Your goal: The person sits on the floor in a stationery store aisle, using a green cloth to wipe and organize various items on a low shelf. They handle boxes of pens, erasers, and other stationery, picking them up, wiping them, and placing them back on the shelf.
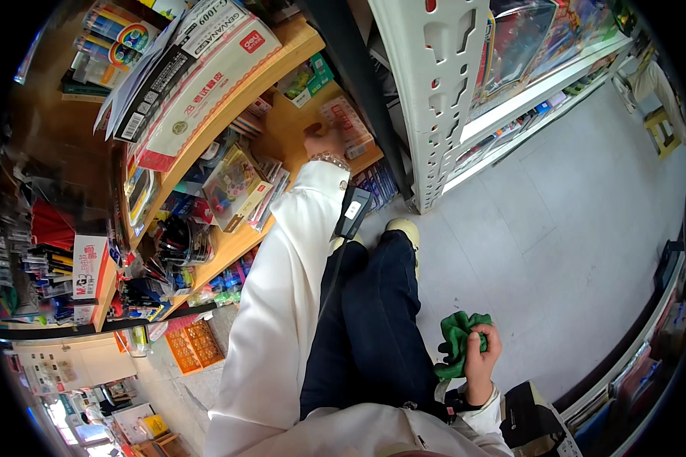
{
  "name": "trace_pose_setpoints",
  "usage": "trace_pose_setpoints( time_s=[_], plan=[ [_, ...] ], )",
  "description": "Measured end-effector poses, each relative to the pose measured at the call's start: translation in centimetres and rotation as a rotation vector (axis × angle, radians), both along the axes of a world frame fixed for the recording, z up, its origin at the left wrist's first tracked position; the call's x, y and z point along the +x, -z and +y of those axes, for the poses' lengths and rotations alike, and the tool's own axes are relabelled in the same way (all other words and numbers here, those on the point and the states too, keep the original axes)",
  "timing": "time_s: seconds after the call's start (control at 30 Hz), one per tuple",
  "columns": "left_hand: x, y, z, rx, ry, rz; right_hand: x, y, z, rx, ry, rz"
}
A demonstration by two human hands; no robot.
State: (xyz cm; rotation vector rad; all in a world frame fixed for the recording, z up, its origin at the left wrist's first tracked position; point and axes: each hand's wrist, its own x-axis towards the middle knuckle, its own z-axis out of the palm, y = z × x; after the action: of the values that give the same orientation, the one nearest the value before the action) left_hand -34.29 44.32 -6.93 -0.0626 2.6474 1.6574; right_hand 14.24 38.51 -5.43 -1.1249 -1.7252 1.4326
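My left hand (324,141), blurred and wearing a chain bracelet, reaches onto a wooden shelf (286,128). It is right beside a red and white box (347,123) with writing; whether its fingers grip the box cannot be made out. A green and white packet (307,80) lies farther back on that shelf. Down at the right, my right hand (481,361) is closed around a crumpled green cloth (457,343), which hangs out past the fingers over the floor.
Left of my arm, the wooden shelves hold a clear-windowed box (237,191), a tub of pens (186,240) and a large white carton (206,97). A white perforated metal upright (434,103) stands at the right. An orange plastic basket (194,347) sits on the floor. A person's legs (654,85) show far right.
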Motion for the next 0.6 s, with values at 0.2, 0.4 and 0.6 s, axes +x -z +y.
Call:
trace_pose_setpoints(
  time_s=[0.2, 0.4, 0.6],
  plan=[
    [1.4, -1.2, -0.5, -0.104, 0.241, 0.061, 0.0, 0.2, 0.1, -0.006, -0.003, -0.014],
    [-1.1, -3.3, -0.6, -0.316, 0.220, 0.456, -0.1, -0.1, 0.4, 0.009, -0.007, -0.026],
    [-7.5, -0.8, 0.8, -0.265, 0.178, 1.012, -0.2, 0.5, 0.5, -0.016, 0.025, -0.090]
  ],
)
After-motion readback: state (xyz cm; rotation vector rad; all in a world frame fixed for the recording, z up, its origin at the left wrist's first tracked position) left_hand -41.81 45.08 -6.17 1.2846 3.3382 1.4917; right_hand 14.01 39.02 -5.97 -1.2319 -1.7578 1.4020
